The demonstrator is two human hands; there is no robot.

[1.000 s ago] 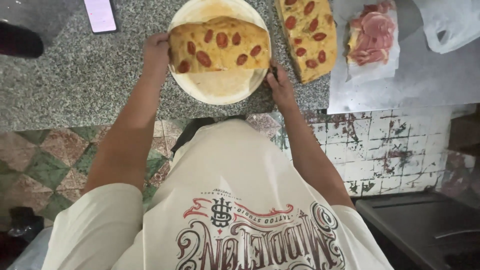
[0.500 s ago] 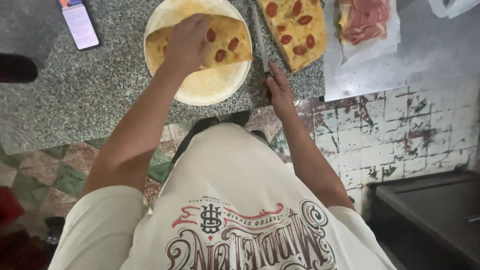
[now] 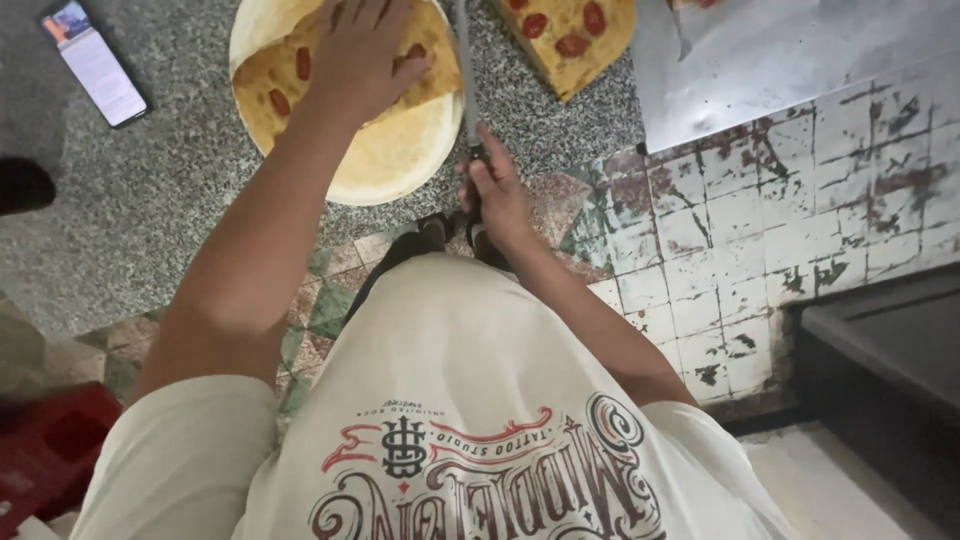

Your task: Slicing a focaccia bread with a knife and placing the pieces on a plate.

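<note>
Now the left hand [image 3: 365, 55] lies flat on the pepperoni flatbread [image 3: 280, 80], fingers spread; right hand [image 3: 495, 190] clenches the knife [image 3: 466, 70].

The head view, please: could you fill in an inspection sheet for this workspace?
Surface: speckled grey stone counter.
Job's things: flatbread with red slices on a round pale plate; knife beside the plate.
Clutter: second flatbread piece, phone, metal sheet.
Grippers: left hand pressed flat on the flatbread; right hand closed round the knife handle.
Cables: nothing seen.
Surroundings: worn white tiled wall, patterned floor tiles, red crate.
</note>
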